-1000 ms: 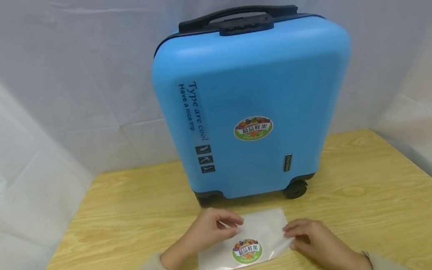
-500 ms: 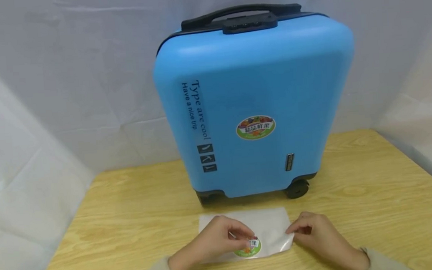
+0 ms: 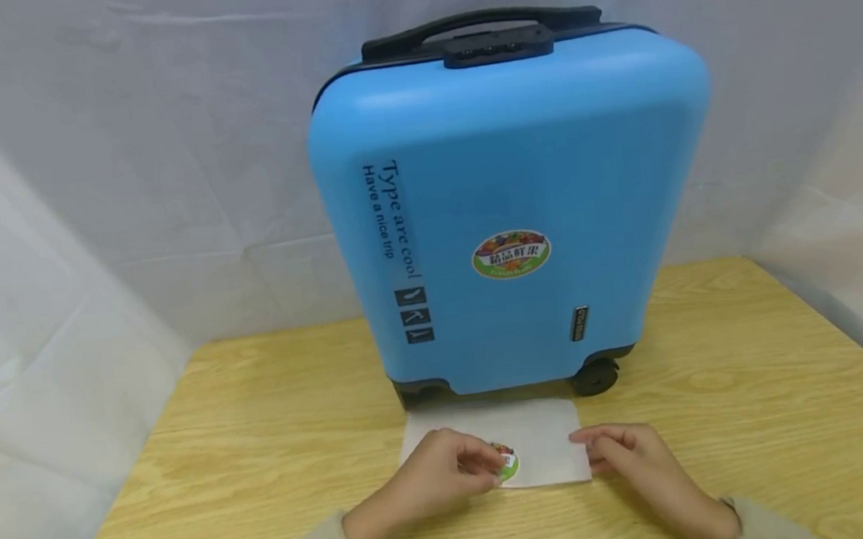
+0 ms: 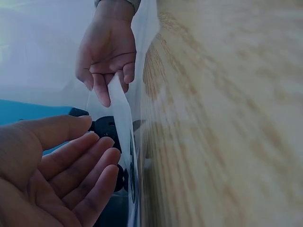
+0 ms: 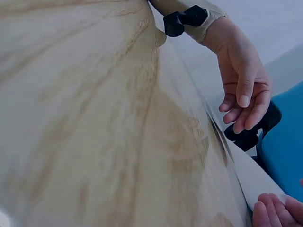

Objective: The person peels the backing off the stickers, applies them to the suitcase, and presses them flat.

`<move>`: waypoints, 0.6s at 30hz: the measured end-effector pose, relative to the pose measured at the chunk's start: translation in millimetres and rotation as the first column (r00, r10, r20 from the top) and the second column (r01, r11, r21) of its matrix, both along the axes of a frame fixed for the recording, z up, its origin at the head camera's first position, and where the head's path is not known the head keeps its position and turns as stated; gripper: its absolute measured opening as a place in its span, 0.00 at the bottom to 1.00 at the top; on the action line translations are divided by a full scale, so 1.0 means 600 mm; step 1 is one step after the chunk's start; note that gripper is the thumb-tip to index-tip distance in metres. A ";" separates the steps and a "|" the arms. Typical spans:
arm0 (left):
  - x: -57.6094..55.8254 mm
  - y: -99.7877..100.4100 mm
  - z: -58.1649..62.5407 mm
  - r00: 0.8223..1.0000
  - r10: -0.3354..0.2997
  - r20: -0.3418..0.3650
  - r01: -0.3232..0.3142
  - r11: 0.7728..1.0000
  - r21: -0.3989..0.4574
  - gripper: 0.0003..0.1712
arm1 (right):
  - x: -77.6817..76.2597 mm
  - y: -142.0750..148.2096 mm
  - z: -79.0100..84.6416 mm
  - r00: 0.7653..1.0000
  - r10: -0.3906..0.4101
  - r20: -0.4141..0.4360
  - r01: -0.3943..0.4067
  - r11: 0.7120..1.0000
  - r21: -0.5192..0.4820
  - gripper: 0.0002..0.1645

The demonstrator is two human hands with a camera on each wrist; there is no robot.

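Observation:
A white sticker sheet [image 3: 544, 437] bearing a round fruit sticker [image 3: 510, 465] lies in front of the blue suitcase [image 3: 599, 191]. My right hand [image 3: 637, 468] pinches its right edge; in the left wrist view, that edge is raised between the fingertips of the right hand [image 4: 111, 54]. Over the sheet's left part hovers my left hand [image 3: 438, 478], fingers loosely bent and holding nothing, partly covering the sticker in the head view. Relaxed fingers of the left hand [image 5: 246, 80] show beside the sheet [image 5: 253, 177] in the right wrist view too.
The suitcase stands upright on a wooden table [image 3: 261, 415], a matching fruit sticker [image 3: 511, 255] on its front. Its black wheel [image 3: 595, 377] is just beyond the sheet. White cloth [image 3: 130, 157] hangs behind and at both sides.
The sheet has moved away from me, its far edge now close to the suitcase's base. My left hand shifted right over the sticker; the right hand stayed at the right edge.

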State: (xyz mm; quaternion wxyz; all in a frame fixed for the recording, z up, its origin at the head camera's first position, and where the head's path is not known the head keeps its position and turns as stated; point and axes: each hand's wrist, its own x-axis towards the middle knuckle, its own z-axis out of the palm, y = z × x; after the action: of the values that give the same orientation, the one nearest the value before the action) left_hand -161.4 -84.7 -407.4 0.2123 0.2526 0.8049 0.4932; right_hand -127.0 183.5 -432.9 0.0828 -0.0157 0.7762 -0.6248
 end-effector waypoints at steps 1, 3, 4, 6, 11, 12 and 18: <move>0.000 0.000 -0.001 1.000 0.003 -0.001 -0.003 1.000 0.001 0.07 | 0.000 -0.002 0.000 0.999 -0.030 0.013 0.030 1.000 -0.004 0.19; 0.000 0.002 -0.002 1.000 0.005 -0.003 -0.005 1.000 -0.001 0.07 | 0.000 -0.006 -0.002 0.996 -0.084 0.037 0.085 0.996 -0.016 0.19; -0.001 0.003 -0.002 1.000 0.002 -0.005 -0.002 1.000 -0.001 0.07 | 0.000 -0.008 -0.003 0.994 -0.104 0.046 0.105 0.994 -0.021 0.21; -0.001 0.005 -0.003 1.000 0.001 -0.009 -0.001 1.000 -0.003 0.08 | 0.000 -0.012 -0.005 0.989 -0.129 0.066 0.133 0.990 -0.052 0.23; 0.001 0.011 0.000 0.999 0.010 -0.032 -0.010 1.000 -0.003 0.07 | 0.002 -0.018 -0.009 0.984 -0.144 0.102 0.158 0.977 -0.146 0.28; 0.001 0.012 0.001 0.999 0.013 -0.036 -0.013 1.000 -0.007 0.07 | 0.002 -0.019 -0.010 0.983 -0.153 0.103 0.168 0.974 -0.153 0.28; 0.001 0.016 0.002 0.999 0.026 -0.038 -0.026 1.000 -0.011 0.07 | 0.001 -0.024 -0.012 0.969 -0.217 0.117 0.236 0.956 -0.173 0.26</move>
State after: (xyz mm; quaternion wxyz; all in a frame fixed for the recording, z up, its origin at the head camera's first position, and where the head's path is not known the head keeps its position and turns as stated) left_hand -160.8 -74.9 -406.0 0.1922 0.2502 0.8148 0.4864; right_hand -126.3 169.3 -440.3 0.0465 0.0961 0.7064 -0.6998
